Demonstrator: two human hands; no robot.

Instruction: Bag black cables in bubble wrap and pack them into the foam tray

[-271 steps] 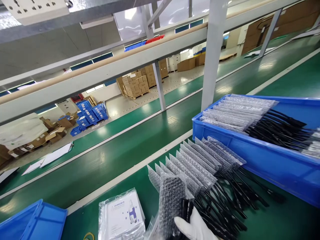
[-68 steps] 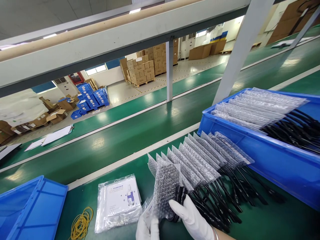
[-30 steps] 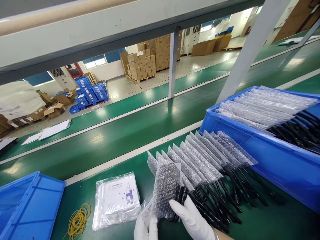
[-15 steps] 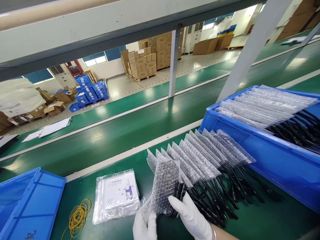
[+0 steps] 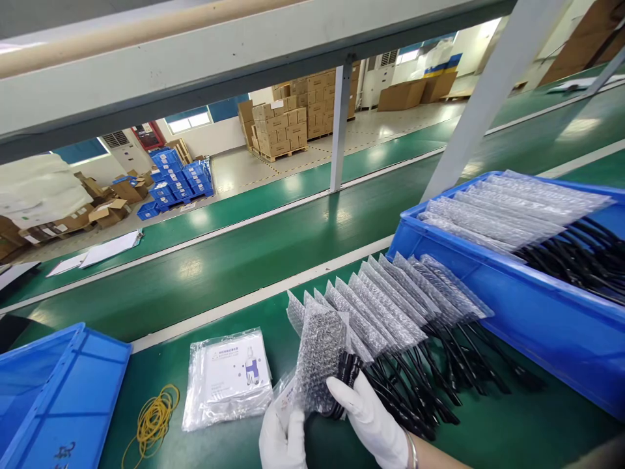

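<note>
My left hand (image 5: 283, 438), in a white glove, is closed on a clear bag with a printed leaflet (image 5: 287, 398) and on the lower left edge of a bubble-wrap pouch (image 5: 319, 355). Something dark inside the pouch shows through. My right hand (image 5: 368, 417), also gloved, grips the coiled black cable (image 5: 349, 369) at the pouch's right side. Just beyond, a row of bubble-wrap pouches (image 5: 388, 306) leans on the green belt, their black cables (image 5: 420, 384) trailing toward me. Left of my hands lies a stack of bagged leaflets (image 5: 229, 372).
Yellow rubber bands (image 5: 155, 417) lie beside a blue bin (image 5: 73, 397) at the left. At the right stands a blue crate (image 5: 508, 312) filled with wrapped pouches and cables. A white slanted post (image 5: 481, 111) and an overhead beam (image 5: 195, 55) cross the far side.
The view has shifted very slightly. Both hands keep their hold on the pouch, leaflet bag and cable, with hardly any movement.
</note>
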